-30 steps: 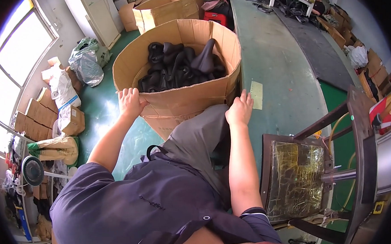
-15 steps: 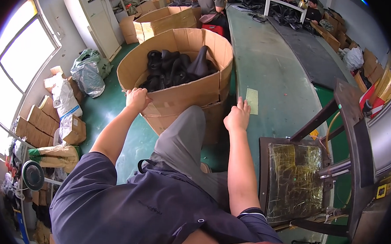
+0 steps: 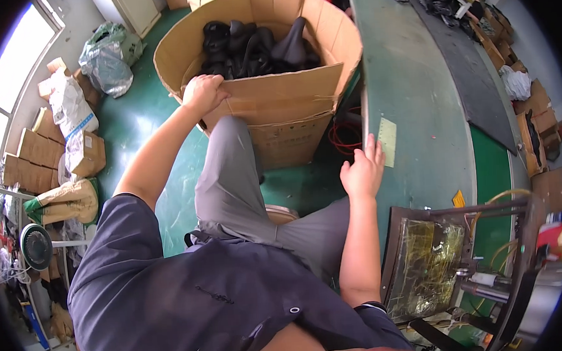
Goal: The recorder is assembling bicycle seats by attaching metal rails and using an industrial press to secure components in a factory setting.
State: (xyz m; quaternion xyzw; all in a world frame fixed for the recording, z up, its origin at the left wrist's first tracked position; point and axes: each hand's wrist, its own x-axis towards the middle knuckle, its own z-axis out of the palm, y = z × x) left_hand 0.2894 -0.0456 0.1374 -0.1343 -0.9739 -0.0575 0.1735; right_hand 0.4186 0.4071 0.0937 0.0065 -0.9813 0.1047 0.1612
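Note:
My left hand is closed over the near left rim of a large round cardboard box, thumb on the outside wall. Inside the box lies a heap of black bicycle saddles, one with its narrow nose pointing up. My right hand rests at the left edge of the long green workbench, holding nothing, its fingers stretched forward. Just beside those fingertips a pale yellow-green ruler-like strip lies flat on the bench.
Right of my right forearm stands a machine with a tape-covered plate. Between my legs a round stool seat partly shows. A red cable hangs under the bench edge. Cartons and bags line the left wall.
My view has tipped downward, and the box now appears larger and higher. My legs have spread, uncovering the stool. The left hand keeps its grip on the rim; the right stays by the bench edge.

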